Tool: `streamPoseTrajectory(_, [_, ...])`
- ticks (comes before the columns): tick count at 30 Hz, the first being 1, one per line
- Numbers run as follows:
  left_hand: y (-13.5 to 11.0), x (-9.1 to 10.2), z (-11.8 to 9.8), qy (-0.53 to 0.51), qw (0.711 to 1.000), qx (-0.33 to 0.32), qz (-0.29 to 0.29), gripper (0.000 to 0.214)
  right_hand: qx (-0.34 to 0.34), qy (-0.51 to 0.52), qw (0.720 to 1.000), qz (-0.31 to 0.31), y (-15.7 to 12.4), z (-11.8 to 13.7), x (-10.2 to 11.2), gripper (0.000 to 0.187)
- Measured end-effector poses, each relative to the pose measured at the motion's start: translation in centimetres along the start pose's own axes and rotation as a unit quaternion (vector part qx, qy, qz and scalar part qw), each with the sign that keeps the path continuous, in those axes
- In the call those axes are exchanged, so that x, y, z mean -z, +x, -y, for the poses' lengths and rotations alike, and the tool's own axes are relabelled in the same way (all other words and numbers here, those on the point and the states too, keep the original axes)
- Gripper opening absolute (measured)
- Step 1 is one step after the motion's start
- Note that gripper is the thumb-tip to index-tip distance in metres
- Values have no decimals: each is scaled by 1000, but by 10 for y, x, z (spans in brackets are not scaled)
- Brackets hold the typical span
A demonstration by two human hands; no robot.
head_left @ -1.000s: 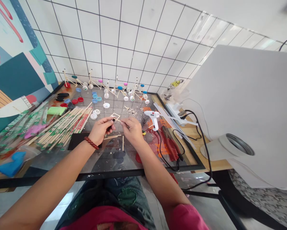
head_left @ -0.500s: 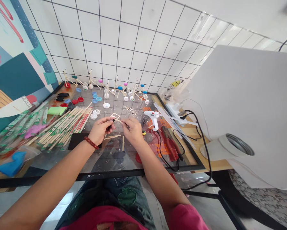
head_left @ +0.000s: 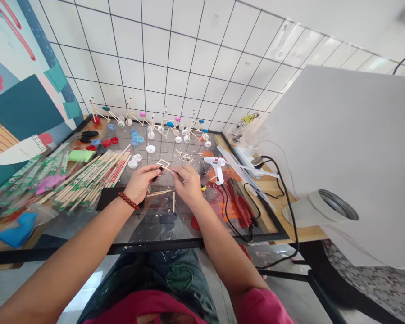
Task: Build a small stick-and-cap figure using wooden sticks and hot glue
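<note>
Over the middle of the glass-topped table, my left hand (head_left: 142,181) is closed in a pinch on a short wooden stick (head_left: 166,169). Something black, too small to make out, shows among its fingers. The thumb and fingers of my right hand (head_left: 188,182) pinch the stick's other end. Just beyond the fingertips is a small square frame of sticks (head_left: 163,161); whether it touches the held stick I cannot tell. Below the hands lie cut stick pieces (head_left: 174,201). A white glue gun (head_left: 216,168) rests to the right of my right hand.
Chopsticks (head_left: 94,180) lie heaped at left, near bottle caps (head_left: 134,138). Several stick models with cap wheels (head_left: 168,128) line the back wall. Red-handled pliers (head_left: 241,202), a black cable (head_left: 292,216) and a power strip (head_left: 248,162) occupy the right side.
Both hands stay almost in place on the stick. The left fingers have shifted slightly around the black thing. The whole view has moved very little.
</note>
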State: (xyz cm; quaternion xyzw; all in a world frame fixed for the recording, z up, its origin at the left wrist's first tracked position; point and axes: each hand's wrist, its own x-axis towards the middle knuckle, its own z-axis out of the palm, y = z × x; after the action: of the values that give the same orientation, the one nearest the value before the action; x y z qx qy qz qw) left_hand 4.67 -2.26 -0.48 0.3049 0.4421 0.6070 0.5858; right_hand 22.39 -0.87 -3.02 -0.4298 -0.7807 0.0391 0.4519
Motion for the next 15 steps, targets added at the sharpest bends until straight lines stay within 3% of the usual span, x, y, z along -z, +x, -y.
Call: streamPoseTrajectory(15, [-5,-5,-4,-4,1000,-1,-8,15,-3,-10,1000,16,1,3,3,17])
